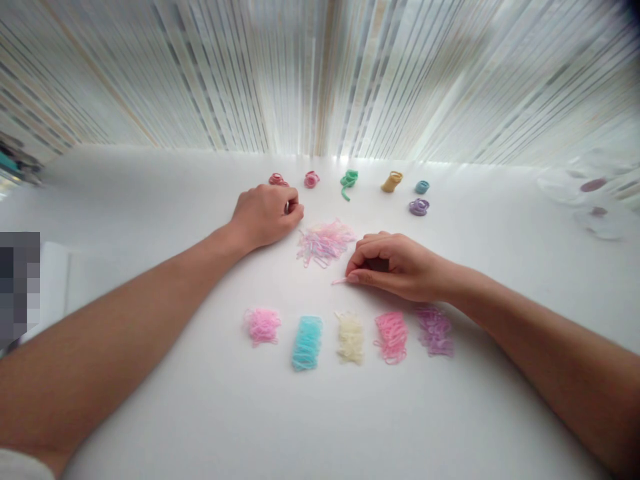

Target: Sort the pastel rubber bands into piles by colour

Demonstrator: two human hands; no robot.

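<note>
In the head view a loose heap of thin pastel elastic bands (326, 244), mostly pink and lilac, lies mid-table. My right hand (395, 267) is just right of this heap, with thumb and forefinger pinching a thin pink elastic band (339, 281) whose end sticks out to the left. Left of the heap, my left hand (267, 213) is curled closed on the table; whatever its fingers may hold is hidden. Directly behind that hand sits a dark red coiled band (277, 179), partly covered by the knuckles.
Sorted band piles line the near side: light pink (263, 326), blue (307, 343), cream (351, 338), deeper pink (392, 337) and purple (435, 330). Coiled bands stand behind: pink (311, 179), green (349, 180), yellow (392, 182), blue (423, 187), purple (419, 207). A striped curtain (320, 80) hangs beyond.
</note>
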